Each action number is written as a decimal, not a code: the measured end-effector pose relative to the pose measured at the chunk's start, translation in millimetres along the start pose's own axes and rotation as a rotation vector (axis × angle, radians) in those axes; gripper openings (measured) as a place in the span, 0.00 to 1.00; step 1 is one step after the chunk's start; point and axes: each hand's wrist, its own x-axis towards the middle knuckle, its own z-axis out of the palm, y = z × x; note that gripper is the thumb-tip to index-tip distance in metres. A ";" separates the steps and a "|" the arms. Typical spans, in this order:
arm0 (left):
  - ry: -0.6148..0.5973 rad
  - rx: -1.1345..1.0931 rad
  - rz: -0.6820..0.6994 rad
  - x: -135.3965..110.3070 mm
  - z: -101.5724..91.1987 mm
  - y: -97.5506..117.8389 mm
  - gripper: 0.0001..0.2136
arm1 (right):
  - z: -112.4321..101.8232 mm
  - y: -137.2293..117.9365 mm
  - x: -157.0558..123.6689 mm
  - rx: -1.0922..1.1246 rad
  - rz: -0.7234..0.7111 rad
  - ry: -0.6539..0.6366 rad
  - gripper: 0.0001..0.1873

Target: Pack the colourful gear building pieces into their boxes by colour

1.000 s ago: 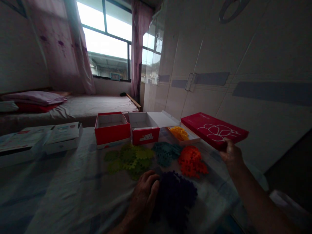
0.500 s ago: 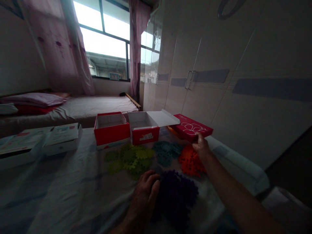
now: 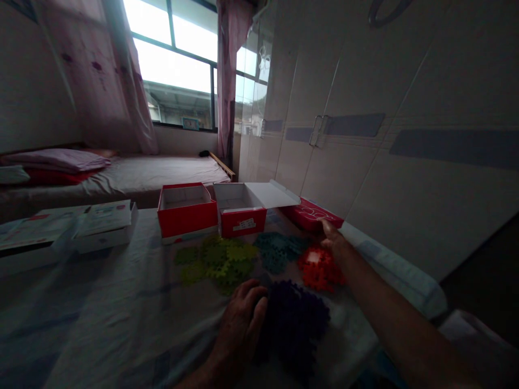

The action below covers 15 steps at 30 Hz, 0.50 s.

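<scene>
My right hand (image 3: 333, 236) reaches out and grips the near edge of a flat dark-red box lid (image 3: 310, 216) with a white flower-like outline on it. Its far left part lies under the white flap of an open box. Just below that hand is a pile of orange-red gear-shaped pieces (image 3: 320, 273). My left hand (image 3: 245, 310) rests on the cloth, fingers loosely extended and nothing seen in them. It lies beside a pile of dark purple gear-shaped pieces (image 3: 298, 324). Green gear-shaped pieces (image 3: 221, 259) and teal ones (image 3: 279, 248) lie farther back.
Two open red boxes, a left one (image 3: 186, 219) and a right one (image 3: 243, 221) with a white flap (image 3: 270, 194), stand behind the pieces. White boxes (image 3: 105, 227) sit at the left on the cloth (image 3: 133, 302). A wardrobe (image 3: 365, 173) rises on the right; a bed (image 3: 162, 170) is behind.
The dark-red lid has come down and tilted in my right hand, its near right corner shifting slightly left. My left hand has stayed by the purple pieces.
</scene>
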 end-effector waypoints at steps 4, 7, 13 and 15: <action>0.007 0.006 0.008 -0.1 1.7 -3.6 0.17 | -5.6 -6.8 -0.7 0.049 0.100 -0.060 0.18; -0.001 0.006 0.021 0.3 2.3 -4.7 0.17 | -2.7 -6.1 -0.5 0.073 0.122 -0.067 0.16; -0.002 0.017 0.005 0.7 1.0 -2.1 0.17 | 5.9 -5.2 0.8 0.065 0.123 -0.062 0.13; -0.003 0.014 0.008 0.4 1.1 -1.7 0.17 | 7.3 -7.6 3.2 0.049 0.109 -0.057 0.12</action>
